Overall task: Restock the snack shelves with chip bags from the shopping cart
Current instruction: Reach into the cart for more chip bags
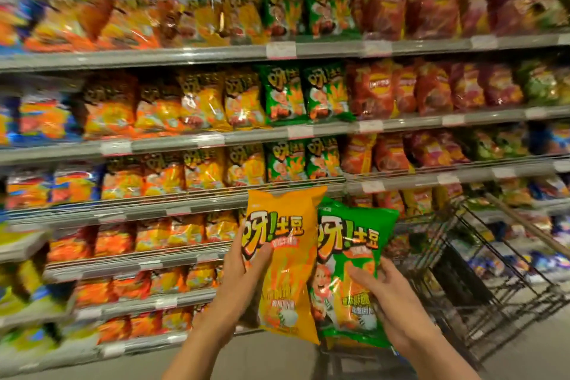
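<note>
Here the left hand [243,274] holds a yellow chip bag [285,259] upright, fingers curled round its left edge, thumb on the front. The right hand [391,302] grips a green chip bag [351,259] at its right edge, just beside the yellow one and partly behind it. Both bags are in the air before the snack shelves [191,200], above the shopping cart [481,271].

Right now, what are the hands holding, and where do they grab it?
The left hand grips the orange chip bag by its left edge. The right hand grips the green chip bag at its lower right.
</note>
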{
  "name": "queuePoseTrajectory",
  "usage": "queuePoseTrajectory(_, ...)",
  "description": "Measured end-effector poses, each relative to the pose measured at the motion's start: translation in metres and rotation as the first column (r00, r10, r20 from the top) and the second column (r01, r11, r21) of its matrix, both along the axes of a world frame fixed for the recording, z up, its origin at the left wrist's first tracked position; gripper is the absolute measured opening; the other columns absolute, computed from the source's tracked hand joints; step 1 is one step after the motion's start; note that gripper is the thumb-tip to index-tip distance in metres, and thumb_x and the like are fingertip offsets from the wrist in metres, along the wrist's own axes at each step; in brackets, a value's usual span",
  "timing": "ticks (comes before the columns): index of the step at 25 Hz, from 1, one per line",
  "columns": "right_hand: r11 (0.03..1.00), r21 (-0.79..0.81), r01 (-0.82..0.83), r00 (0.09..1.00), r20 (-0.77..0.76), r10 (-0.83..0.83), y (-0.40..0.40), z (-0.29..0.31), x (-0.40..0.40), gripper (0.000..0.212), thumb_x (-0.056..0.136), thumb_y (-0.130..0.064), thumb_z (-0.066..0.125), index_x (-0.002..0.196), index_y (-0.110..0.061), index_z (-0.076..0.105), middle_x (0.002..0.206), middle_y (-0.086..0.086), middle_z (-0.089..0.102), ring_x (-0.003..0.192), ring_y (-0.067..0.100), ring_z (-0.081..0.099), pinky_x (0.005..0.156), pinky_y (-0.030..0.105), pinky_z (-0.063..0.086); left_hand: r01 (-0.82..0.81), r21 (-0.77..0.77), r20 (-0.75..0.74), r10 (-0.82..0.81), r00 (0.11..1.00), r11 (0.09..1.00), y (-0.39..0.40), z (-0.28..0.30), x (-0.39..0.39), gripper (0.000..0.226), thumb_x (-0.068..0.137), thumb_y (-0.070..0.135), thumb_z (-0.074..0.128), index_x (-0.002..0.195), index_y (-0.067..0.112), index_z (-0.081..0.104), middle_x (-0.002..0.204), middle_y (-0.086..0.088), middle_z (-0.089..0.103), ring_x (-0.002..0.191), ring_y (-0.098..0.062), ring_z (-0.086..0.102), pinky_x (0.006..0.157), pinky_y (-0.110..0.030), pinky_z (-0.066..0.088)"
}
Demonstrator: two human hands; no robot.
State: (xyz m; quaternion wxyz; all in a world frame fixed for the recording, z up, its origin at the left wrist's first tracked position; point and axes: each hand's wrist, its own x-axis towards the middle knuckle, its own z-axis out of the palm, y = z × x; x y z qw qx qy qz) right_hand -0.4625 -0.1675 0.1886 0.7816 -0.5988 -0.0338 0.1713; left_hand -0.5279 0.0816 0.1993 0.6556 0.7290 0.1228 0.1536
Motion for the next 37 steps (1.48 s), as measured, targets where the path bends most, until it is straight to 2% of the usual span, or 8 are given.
queuePoseTrajectory(4, 0.998, -0.014, -0.057, 0.998, -0.002, 0.056, -0.025, -0.005, -0.024, 0.073, 0.056, -0.037, 0.090, 0.123, -0.026, 0.061, 0.117, -0.003, 0.075, 0.118, 0.021, 0.066, 0.113, 0.052, 0.040, -0.118, -0.347, -0.152, 0.068, 0.986, 0.930, -0.024, -0.016, -0.039, 0.075, 0.084, 0.046, 0.074, 0.150, 0.040, 0.038, 0.134, 0.000, 0.066, 0.113, -0.023, 0.069, 0.093, -0.046, 0.057)
queuePoseTrajectory(7, 0.997, -0.057, -0.060, 0.998, 0.032, 0.062, -0.044, 0.001, -0.035, 0.066, 0.056, -0.037, 0.089, 0.117, -0.031, 0.064, 0.112, -0.006, 0.076, 0.113, 0.019, 0.068, 0.106, 0.049, 0.046, -0.156, -0.347, -0.184, 0.095, 0.978, 0.925, -0.034, -0.014, -0.070, 0.099, 0.073, 0.045, 0.081, 0.156, 0.032, 0.029, 0.147, -0.005, 0.056, 0.119, -0.022, 0.060, 0.105, -0.046, 0.047)
queuePoseTrajectory(10, 0.996, -0.055, -0.063, 0.995, 0.078, 0.068, -0.054, 0.012, -0.041, 0.073, 0.058, -0.041, 0.089, 0.125, -0.032, 0.061, 0.117, -0.005, 0.075, 0.117, 0.021, 0.065, 0.107, 0.052, 0.046, -0.143, -0.350, -0.155, 0.093, 0.984, 0.926, -0.036, -0.006, -0.086, 0.085, 0.062, 0.044, 0.088, 0.137, 0.018, 0.060, 0.128, 0.000, 0.071, 0.124, -0.021, 0.061, 0.110, -0.043, 0.043)
queuePoseTrajectory(15, 0.996, -0.077, -0.049, 0.965, 0.252, 0.067, -0.051, 0.041, -0.043, 0.047, 0.061, -0.045, 0.086, 0.103, -0.050, 0.065, 0.105, -0.014, 0.076, 0.101, 0.008, 0.070, 0.096, 0.044, 0.054, -0.142, -0.379, -0.005, 0.151, 0.988, 0.915, -0.027, 0.016, -0.093, 0.049, 0.063, 0.042, 0.086, 0.110, 0.040, 0.073, 0.117, 0.003, 0.076, 0.112, -0.025, 0.070, 0.093, -0.049, 0.057)
queuePoseTrajectory(23, 0.990, -0.129, 0.059, 0.915, 0.404, -0.002, -0.023, 0.084, -0.006, 0.048, 0.076, -0.009, 0.084, 0.117, -0.022, 0.062, 0.099, -0.001, 0.079, 0.097, 0.018, 0.073, 0.097, 0.047, 0.054, -0.181, -0.221, 0.156, 0.218, 0.963, 0.958, 0.016, 0.070, -0.053, 0.058, 0.056, 0.050, 0.087, 0.110, 0.043, 0.069, 0.109, 0.010, 0.077, 0.102, -0.020, 0.073, 0.087, -0.043, 0.059)
queuePoseTrajectory(28, 0.987, -0.095, 0.127, 0.900, 0.429, -0.074, 0.023, 0.105, 0.020, 0.049, 0.078, -0.005, 0.081, 0.118, -0.024, 0.061, 0.096, -0.009, 0.078, 0.089, 0.004, 0.073, 0.080, 0.029, 0.057, -0.178, -0.092, 0.198, 0.194, 0.961, 0.980, 0.064, 0.098, -0.019, 0.060, 0.057, 0.055, 0.085, 0.113, 0.042, 0.067, 0.101, 0.014, 0.078, 0.099, -0.017, 0.071, 0.083, -0.041, 0.057)
queuePoseTrajectory(31, 0.986, -0.076, 0.147, 0.893, 0.440, -0.099, 0.058, 0.119, 0.035, 0.058, 0.081, -0.013, 0.081, 0.133, -0.021, 0.056, 0.116, -0.006, 0.075, 0.107, 0.011, 0.070, 0.088, 0.033, 0.055, -0.151, -0.046, 0.232, 0.158, 0.960, 0.987, 0.096, 0.120, -0.001, 0.059, 0.062, 0.054, 0.083, 0.116, 0.042, 0.065, 0.103, 0.020, 0.075, 0.103, -0.011, 0.068, 0.082, -0.035, 0.054)
queuePoseTrajectory(37, 0.980, -0.083, 0.180, 0.834, 0.541, -0.107, 0.119, 0.154, 0.073, 0.034, 0.083, -0.017, 0.079, 0.114, -0.026, 0.066, 0.102, -0.008, 0.078, 0.093, 0.007, 0.074, 0.068, 0.020, 0.057, -0.108, -0.011, 0.309, 0.106, 0.945, 0.994, 0.152, 0.157, 0.038, 0.054, 0.056, 0.058, 0.081, 0.106, 0.044, 0.068, 0.091, 0.037, 0.071, 0.082, 0.012, 0.068, 0.062, -0.015, 0.050)
